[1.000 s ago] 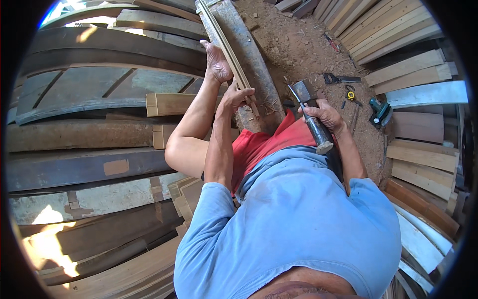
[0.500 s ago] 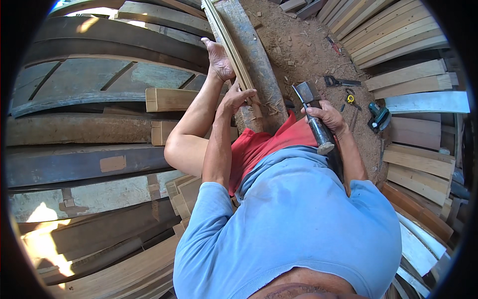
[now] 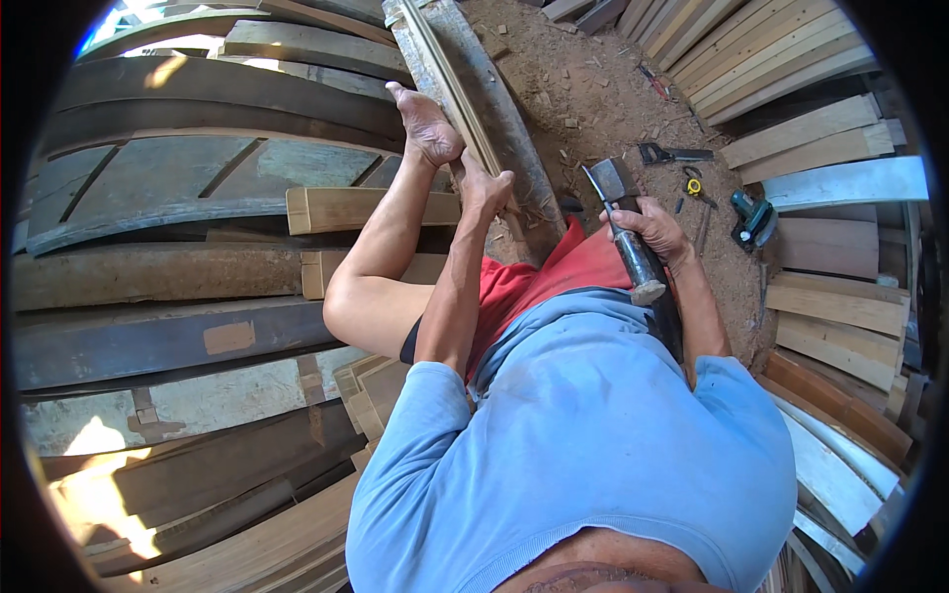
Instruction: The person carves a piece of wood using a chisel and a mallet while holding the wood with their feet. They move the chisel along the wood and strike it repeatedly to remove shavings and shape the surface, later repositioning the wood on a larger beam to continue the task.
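My left hand (image 3: 482, 190) is closed round the near end of a long, narrow grooved wooden strip (image 3: 450, 84). The strip lies along a worn, paint-stained plank (image 3: 504, 124), beside my bare left foot (image 3: 428, 127). Over my lap, my right hand (image 3: 654, 232) grips a chisel (image 3: 638, 262) with a dark round handle, its thin blade pointing away from me. A broad dark metal tool head (image 3: 615, 178) sits against the chisel in the same hand. The lower part of that second tool is partly hidden by my hand, so I cannot tell its kind.
On the sawdust-covered ground at the right lie a handsaw (image 3: 677, 154), a yellow tape measure (image 3: 694, 186), a green power tool (image 3: 753, 219) and red-handled pliers (image 3: 657, 84). Stacked boards (image 3: 158, 267) crowd the left, and more timber (image 3: 781, 59) lies at the far right.
My left hand has turned and closed more round the strip, and its forearm has swung slightly right. The right hand keeps its hold on the tools. The view has shifted slightly.
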Available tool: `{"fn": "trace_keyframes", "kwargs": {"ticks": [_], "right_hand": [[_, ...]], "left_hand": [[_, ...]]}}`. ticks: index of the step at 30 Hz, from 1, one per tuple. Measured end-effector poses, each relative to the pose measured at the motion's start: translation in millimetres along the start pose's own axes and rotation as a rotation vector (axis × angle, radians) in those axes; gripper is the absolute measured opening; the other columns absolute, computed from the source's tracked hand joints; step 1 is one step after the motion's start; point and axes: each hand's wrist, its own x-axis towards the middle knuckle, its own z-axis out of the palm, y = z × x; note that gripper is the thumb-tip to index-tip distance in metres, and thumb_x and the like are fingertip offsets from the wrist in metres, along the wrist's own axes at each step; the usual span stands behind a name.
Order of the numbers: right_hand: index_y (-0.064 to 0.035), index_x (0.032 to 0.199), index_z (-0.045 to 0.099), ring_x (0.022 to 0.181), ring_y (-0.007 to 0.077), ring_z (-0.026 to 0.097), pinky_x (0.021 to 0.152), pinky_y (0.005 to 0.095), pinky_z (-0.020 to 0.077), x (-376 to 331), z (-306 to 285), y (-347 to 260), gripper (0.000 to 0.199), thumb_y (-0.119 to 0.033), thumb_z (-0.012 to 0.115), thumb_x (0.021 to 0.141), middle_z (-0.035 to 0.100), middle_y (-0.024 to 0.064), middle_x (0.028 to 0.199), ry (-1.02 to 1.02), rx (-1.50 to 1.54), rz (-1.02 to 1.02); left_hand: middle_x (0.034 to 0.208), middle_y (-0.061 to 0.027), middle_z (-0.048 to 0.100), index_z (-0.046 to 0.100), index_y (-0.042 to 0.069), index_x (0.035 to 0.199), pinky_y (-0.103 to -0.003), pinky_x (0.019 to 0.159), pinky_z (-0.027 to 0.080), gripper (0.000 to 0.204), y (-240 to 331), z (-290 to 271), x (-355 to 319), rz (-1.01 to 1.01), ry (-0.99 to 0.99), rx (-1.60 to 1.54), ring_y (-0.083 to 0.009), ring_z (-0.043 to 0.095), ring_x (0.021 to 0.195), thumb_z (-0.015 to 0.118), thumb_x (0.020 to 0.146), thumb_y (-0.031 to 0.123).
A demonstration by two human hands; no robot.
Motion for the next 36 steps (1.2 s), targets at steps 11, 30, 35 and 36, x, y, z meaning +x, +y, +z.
{"fn": "trace_keyframes", "kwargs": {"ticks": [11, 30, 35, 36], "right_hand": [[-0.0016, 0.109, 0.068, 0.073, 0.0093, 0.065, 0.068, 0.0233, 0.0515, -18.0, 7.2, -10.4, 0.045, -0.041, 0.078, 0.088, 0.071, 0.0048, 0.084, 0.019, -0.002, -0.043], [-0.0034, 0.113, 0.065, 0.081, 0.0125, 0.068, 0.068, 0.0272, 0.0561, 12.9, 8.7, -65.2, 0.039, -0.038, 0.072, 0.096, 0.069, 0.0043, 0.097, 0.098, 0.149, -0.242], [-0.0020, 0.111, 0.067, 0.074, 0.0098, 0.067, 0.063, 0.0238, 0.0545, 16.0, 34.1, -76.9, 0.042, -0.042, 0.069, 0.097, 0.070, 0.0030, 0.093, -0.029, 0.174, -0.315], [-0.0011, 0.107, 0.067, 0.065, 0.0093, 0.065, 0.059, 0.0220, 0.0527, 3.5, 33.7, -98.9, 0.041, -0.041, 0.070, 0.097, 0.068, 0.0034, 0.083, -0.036, 0.035, -0.117]], "left_hand": [[0.101, -0.0109, 0.066, 0.050, 0.001, 0.129, -0.036, 0.073, 0.058, 0.059, -15.4, -0.9, 47.8, 0.227, -0.045, -0.258, -0.0214, 0.068, 0.087, 0.068, 0.072, 0.004], [0.153, -0.0253, 0.039, 0.058, 0.007, 0.130, -0.053, 0.119, 0.027, 0.074, 143.6, 5.5, -137.7, 1.339, -0.098, 0.200, -0.0471, 0.031, 0.145, 0.084, 0.061, 0.009], [0.119, -0.0158, 0.067, 0.067, 0.008, 0.107, -0.043, 0.099, 0.050, 0.044, 158.0, -8.3, -133.9, 1.108, -0.295, -0.328, -0.0348, 0.065, 0.113, 0.081, 0.065, 0.003], [0.095, -0.0080, 0.068, 0.064, 0.007, 0.105, -0.032, 0.077, 0.056, 0.036, 150.8, -16.3, -131.5, 1.014, -0.169, -0.446, -0.0212, 0.070, 0.085, 0.079, 0.073, 0.001]]}}
